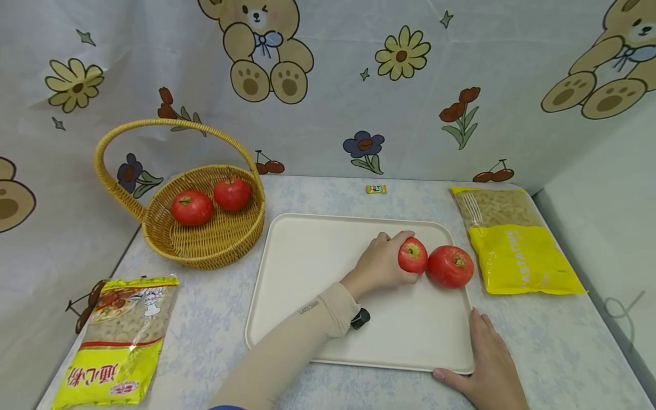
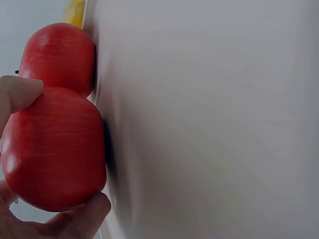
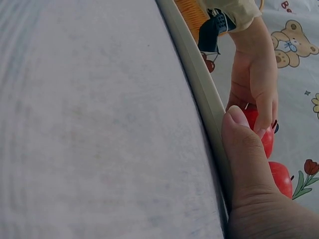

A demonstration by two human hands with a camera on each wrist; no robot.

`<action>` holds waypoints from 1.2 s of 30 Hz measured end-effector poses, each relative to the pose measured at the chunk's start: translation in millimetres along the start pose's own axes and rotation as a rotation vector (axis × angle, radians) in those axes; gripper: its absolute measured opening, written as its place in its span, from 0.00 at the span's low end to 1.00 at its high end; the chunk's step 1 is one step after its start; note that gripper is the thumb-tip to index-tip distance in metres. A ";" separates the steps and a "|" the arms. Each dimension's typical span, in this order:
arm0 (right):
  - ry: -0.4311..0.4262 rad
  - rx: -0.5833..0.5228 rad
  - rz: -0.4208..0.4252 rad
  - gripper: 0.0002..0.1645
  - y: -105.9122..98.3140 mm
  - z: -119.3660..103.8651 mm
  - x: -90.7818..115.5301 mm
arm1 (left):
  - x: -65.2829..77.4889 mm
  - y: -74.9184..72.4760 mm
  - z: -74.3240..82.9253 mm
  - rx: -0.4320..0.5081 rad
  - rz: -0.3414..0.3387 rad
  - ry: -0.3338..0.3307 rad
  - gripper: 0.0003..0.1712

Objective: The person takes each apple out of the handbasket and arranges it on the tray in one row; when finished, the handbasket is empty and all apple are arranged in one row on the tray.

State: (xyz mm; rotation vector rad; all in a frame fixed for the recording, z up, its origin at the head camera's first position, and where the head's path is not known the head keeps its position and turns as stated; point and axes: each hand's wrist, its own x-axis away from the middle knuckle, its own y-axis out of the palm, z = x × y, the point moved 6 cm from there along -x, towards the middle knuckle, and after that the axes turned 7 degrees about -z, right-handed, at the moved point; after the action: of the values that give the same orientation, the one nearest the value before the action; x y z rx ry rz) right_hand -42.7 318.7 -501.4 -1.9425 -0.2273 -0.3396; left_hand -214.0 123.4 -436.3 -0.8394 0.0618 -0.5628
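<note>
My left hand [image 1: 380, 263] grips a red apple [image 1: 413, 256] over the right part of a white rectangular tray [image 1: 312, 256]. In the left wrist view the thumb lies on one side of this apple [image 2: 55, 149] and the fingers curl round the other. A second red apple [image 1: 450, 267] sits directly beside it, near the tray's right rim. My right hand [image 1: 489, 364] rests at the tray's near right corner, fingers straight along the right side and thumb by the front edge. The right wrist view has that thumb [image 3: 244, 149] against the tray's rim [image 3: 199, 79].
At the back left, a wicker basket [image 1: 205, 259] with a tall handle holds two red apples [image 1: 192, 208]. A yellow pasta bag [image 1: 523, 250] lies right of the tray, another bag [image 1: 120, 341] at the front left. Behind the tray is a small wrapped candy [image 1: 376, 189].
</note>
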 end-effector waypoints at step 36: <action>0.075 -0.007 -0.093 0.94 8.3 3.6 -10.5 | 120.9 -143.5 -63.8 0.115 0.310 -0.058 0.40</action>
State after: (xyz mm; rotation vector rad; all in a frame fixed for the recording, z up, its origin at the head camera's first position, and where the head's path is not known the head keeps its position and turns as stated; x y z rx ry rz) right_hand -49.5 318.8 -513.4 -1.9262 -0.2687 -0.4744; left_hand -192.3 -56.6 -356.2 -0.7163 0.1033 -0.2478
